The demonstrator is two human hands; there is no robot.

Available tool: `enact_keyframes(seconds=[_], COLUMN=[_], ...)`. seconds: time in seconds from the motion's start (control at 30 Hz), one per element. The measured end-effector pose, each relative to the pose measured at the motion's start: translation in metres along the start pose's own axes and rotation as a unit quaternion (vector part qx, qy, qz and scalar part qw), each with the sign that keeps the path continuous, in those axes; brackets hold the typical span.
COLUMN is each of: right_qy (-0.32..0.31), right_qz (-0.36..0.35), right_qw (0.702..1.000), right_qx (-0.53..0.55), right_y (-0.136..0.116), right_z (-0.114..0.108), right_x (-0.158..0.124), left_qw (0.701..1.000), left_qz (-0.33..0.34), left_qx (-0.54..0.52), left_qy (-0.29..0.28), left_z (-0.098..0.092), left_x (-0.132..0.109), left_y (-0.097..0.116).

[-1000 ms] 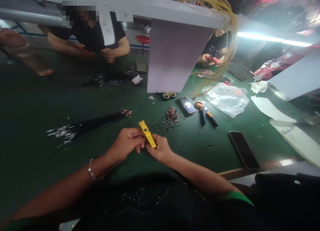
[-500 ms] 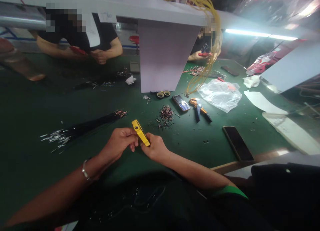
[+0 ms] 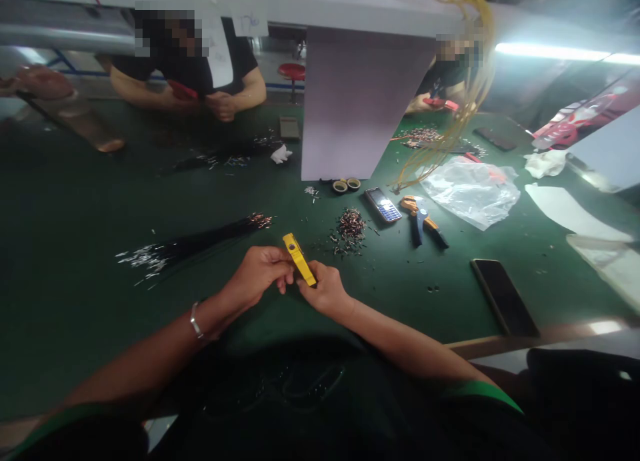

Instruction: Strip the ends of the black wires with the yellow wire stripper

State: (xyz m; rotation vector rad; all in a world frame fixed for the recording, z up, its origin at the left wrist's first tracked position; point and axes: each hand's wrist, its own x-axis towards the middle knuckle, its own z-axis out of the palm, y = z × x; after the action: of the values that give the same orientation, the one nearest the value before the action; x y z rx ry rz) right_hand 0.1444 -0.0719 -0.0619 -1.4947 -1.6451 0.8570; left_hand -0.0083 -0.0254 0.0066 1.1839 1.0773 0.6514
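**Yellow tool held slantwise between both hands above the green mat**

A flat yellow tool (image 3: 299,260) was held at the near middle of the green table (image 3: 70,248), just in front of the person's body. Its long axis was laid on a diagonal: the free end, marked by a dark round spot, was pointed up and to the left, away from the person, while the lower end was buried in the right hand (image 3: 326,292). That hand was closed around the lower end, with the thumb pressed along the tool's edge. The left hand (image 3: 260,274) was curled nearly shut, its fingertips brought against the middle of the tool from the left side; whether anything thin was pinched there as well could not be told. A metal bracelet (image 3: 195,320) was worn on the left wrist.

A bundle of black wires (image 3: 200,243) with bared ends was laid on the mat to the left of the hands, well apart from them. A small heap of metal terminals (image 3: 350,224) was seen just beyond the tool's free end. Farther right, a keypad phone (image 3: 383,204), a pair of orange-handled pliers (image 3: 423,221) and a dark smartphone (image 3: 503,294) were spread across the mat. Across the table, other people's hands were kept at their own work.
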Motion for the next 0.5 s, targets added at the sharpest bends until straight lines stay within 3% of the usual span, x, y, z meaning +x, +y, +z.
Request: enact_keyframes(seconds=[0.2,0.33,0.5], right_qy=[-0.01,-0.048,-0.038], right_qz=[0.039,0.13,0.144], right_qw=[0.996,0.956,0.929], right_qx=[0.075,0.257,0.338], right_y=[0.001,0.002,-0.001], right_z=[-0.003,-0.009,-0.017], right_x=[0.002,0.005,0.009], left_qw=[1.0,1.0,0.999], left_qz=[0.007,0.006,0.004], left_qx=[-0.01,0.0,-0.036], left_qy=[-0.001,0.002,-0.024], left_z=[0.0,-0.003,-0.008], left_x=[0.005,0.005,0.0], left_y=[-0.004,-0.005,-0.002])
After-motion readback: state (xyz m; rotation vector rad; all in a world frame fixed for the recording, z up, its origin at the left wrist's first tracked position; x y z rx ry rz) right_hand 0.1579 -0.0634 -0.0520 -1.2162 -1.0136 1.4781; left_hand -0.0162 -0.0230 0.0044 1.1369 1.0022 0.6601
